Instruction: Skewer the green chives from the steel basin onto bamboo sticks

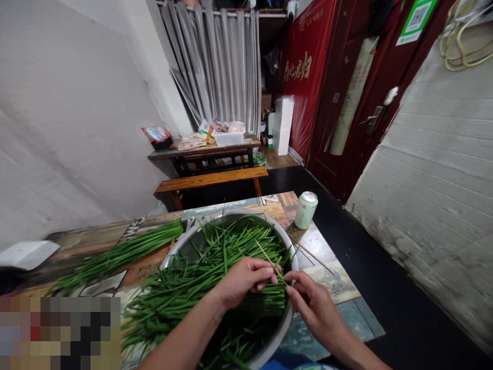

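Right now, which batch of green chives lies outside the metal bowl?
The long bundle of chives on the table left of the metal bowl; the other chives lie heaped in the bowl under both hands.

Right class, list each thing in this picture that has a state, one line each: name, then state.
left hand: pinched on the skewer, resting over the chives
right hand: fingertips pinching the skewer's near end
skewer: held between both hands, slanted
chives: heaped in the metal basin
metal basin: full, on the table
chive bundle: lying on the table
can: upright

1 bowl (pixel 289 250), 1 can (pixel 305 209), 2 hands (pixel 242 280)
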`<state>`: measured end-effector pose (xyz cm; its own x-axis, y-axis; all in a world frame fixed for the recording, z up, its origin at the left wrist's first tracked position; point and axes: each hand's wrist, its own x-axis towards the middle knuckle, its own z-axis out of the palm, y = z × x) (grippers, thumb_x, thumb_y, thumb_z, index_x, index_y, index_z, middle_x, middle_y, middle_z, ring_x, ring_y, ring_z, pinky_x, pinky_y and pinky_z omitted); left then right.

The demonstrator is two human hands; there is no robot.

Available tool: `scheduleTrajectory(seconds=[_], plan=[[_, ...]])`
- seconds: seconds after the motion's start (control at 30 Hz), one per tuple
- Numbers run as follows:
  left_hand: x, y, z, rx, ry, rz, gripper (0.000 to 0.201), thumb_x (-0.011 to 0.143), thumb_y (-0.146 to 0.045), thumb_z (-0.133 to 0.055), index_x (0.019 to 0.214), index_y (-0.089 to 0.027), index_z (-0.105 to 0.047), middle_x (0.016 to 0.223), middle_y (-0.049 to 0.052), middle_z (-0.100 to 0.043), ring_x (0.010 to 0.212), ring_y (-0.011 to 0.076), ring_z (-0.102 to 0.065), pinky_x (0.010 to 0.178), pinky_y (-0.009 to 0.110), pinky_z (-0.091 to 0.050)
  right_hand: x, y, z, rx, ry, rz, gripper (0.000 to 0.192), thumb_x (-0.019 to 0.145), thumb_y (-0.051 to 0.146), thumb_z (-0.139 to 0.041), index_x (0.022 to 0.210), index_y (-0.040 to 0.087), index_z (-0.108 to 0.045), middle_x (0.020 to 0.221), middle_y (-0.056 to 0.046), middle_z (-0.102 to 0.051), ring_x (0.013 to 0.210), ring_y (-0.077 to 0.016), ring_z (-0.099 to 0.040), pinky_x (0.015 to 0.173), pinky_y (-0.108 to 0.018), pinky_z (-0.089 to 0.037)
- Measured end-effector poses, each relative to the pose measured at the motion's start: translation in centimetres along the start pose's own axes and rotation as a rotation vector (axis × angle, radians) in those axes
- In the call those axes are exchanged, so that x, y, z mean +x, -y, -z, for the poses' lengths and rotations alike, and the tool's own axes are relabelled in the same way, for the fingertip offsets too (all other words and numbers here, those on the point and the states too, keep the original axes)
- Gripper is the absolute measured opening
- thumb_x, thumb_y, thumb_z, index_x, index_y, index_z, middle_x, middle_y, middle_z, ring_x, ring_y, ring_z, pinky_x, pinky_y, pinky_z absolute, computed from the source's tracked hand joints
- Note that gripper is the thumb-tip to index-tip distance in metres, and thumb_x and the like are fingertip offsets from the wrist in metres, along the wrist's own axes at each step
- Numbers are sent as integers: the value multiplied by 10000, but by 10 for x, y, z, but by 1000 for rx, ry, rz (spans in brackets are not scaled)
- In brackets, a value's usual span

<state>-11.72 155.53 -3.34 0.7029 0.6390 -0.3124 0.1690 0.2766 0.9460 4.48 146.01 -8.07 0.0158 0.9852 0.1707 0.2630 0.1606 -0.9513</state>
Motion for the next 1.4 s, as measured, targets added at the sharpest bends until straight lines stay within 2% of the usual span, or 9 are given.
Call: scheduleTrajectory(seconds=[0.1, 0.2, 0.33, 0.4, 0.6, 0.77, 1.03, 1.2, 1.4], plan=[[-2, 1, -15, 119, 52, 17, 273, 760, -340, -551, 728, -97, -671, 568, -6, -517, 480, 58, -379, 457, 183, -245, 4, -3, -3, 56, -30, -19, 133, 866, 324, -443, 881, 198, -482, 549, 50, -480, 453, -90, -437, 433, -189, -348], [-3, -1, -18, 263, 14, -13, 288, 781, -349, -513, 767, -117, -684, 591, 9, -574, 544, 103, -480, 522, 207, -356, 4, -6, -3, 150, -24, -94, 153, 874, 357, -424, 907, 208, -432, 529, 70, -488, 344, -63, -396, 338, -168, -296], [-1, -9, 1, 639, -438, -241, 263, 799, -304, -494, 908, -168, -691, 924, 54, -667, 871, 176, -571, 818, 288, -415, -5, -10, 2, 257, -17, -186, 201, 871, 394, -429, 921, 199, -425, 566, 56, -540, 282, -29, -352, 287, -146, -234], [2, -9, 12, 838, -526, -303, 248, 803, -274, -492, 924, -184, -688, 971, 53, -658, 913, 178, -566, 860, 298, -403, -10, -13, 5, 307, 0, -245, 228, 855, 415, -453, 854, 188, -436, 542, 59, -533, 266, -18, -336, 279, -139, -222], [20, 10, 24, 1217, -279, -282, 181, 743, -224, -584, 883, -192, -694, 865, 62, -654, 857, 197, -562, 801, 310, -415, -20, -21, 7, 390, 2, -375, 302, 813, 466, -501, 772, 175, -435, 473, 85, -486, 251, -11, -335, 276, -127, -193], [25, 9, 25, 1091, -337, -247, 144, 762, -227, -544, 762, -183, -681, 798, 35, -644, 783, 153, -566, 737, 254, -416, -23, -22, 7, 379, 16, -384, 338, 793, 504, -504, 752, 175, -436, 432, 87, -469, 261, -14, -308, 284, -132, -179], [21, 1, 31, 1091, -281, -209, 147, 726, -230, -544, 722, -183, -684, 772, 29, -648, 738, 154, -565, 690, 247, -405, -25, -21, 5, 336, 7, -366, 338, 794, 512, -491, 746, 180, -451, 434, 88, -424, 300, -24, -273, 300, -152, -193], [22, -2, 27, 765, -446, -286, 239, 782, -333, -487, 800, -177, -668, 796, 27, -669, 754, 160, -580, 726, 259, -418, -25, -19, 3, 337, -23, -307, 301, 799, 466, -517, 715, 181, -464, 451, 80, -394, 376, -50, -322, 368, -175, -249], [28, 4, 19, 438, -446, -171, 305, 751, -398, -518, 774, -123, -649, 641, 22, -604, 554, 120, -527, 561, 236, -411, -25, -19, 3, 307, -14, -283, 276, 823, 436, -497, 741, 175, -465, 488, 77, -379, 427, -68, -345, 417, -193, -266]])
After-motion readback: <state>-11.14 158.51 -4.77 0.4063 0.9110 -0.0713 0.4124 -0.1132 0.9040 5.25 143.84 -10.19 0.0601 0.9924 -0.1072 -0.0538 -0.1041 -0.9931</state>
